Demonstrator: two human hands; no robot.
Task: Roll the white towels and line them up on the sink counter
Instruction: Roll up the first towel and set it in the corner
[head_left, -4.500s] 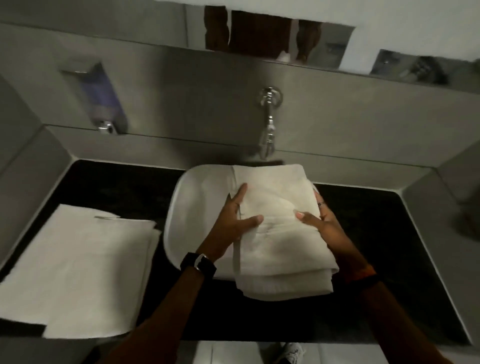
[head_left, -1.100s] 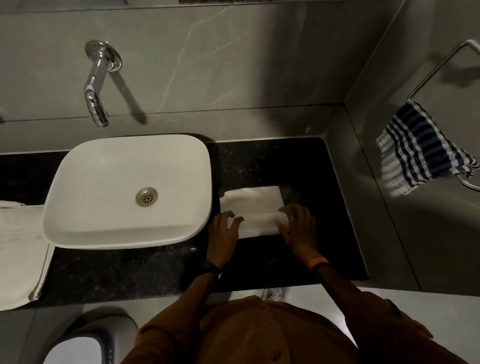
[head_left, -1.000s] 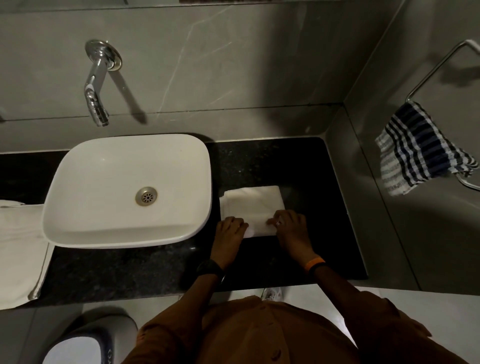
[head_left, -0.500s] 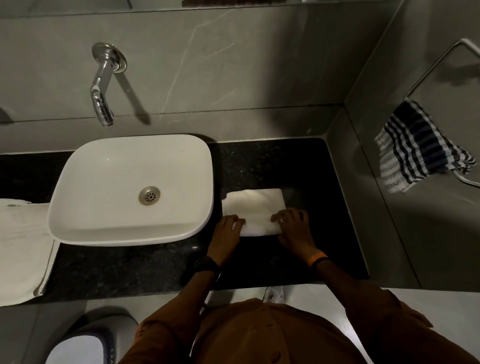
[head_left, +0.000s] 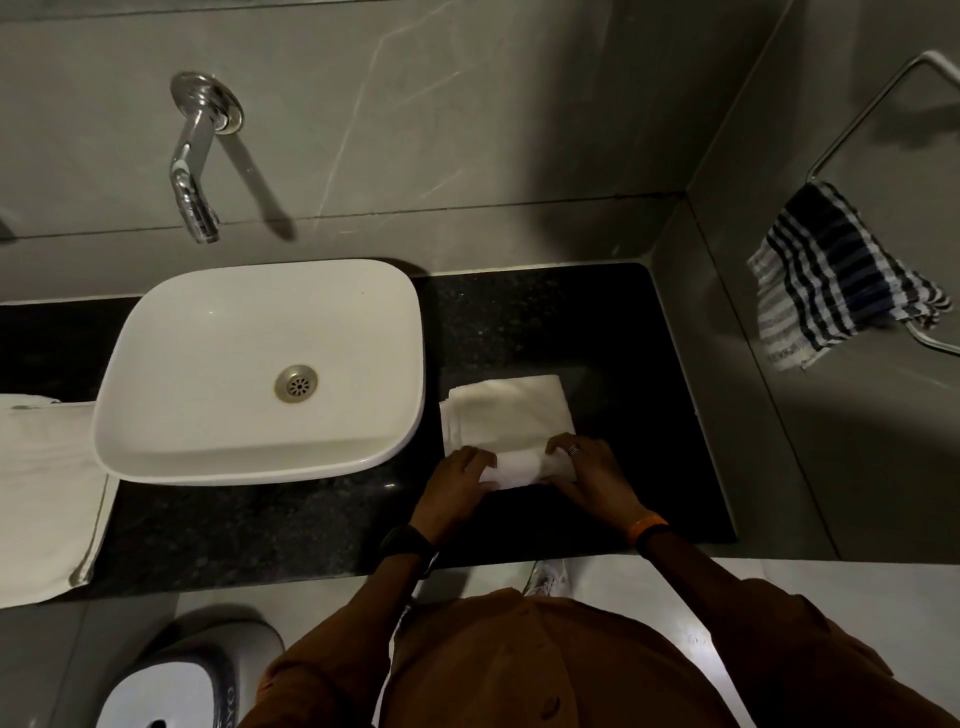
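Observation:
A folded white towel (head_left: 509, 413) lies on the black counter (head_left: 634, 415) just right of the white basin (head_left: 260, 457). Its near end is curled into a short roll. My left hand (head_left: 457, 486) grips the roll's left end and my right hand (head_left: 587, 475) grips its right end, fingers curled over it. A second white towel (head_left: 41, 493) lies flat on the counter left of the basin, running off the frame's left edge.
A chrome tap (head_left: 195, 166) juts from the grey wall above the basin. On the right wall, a blue-and-white checked cloth (head_left: 831, 280) hangs from a metal ring. A white bin (head_left: 171, 686) stands on the floor at lower left.
The towel went from the basin to the counter on the right. Over the last second my hands have turned its near edge up into a roll, which has grown thicker.

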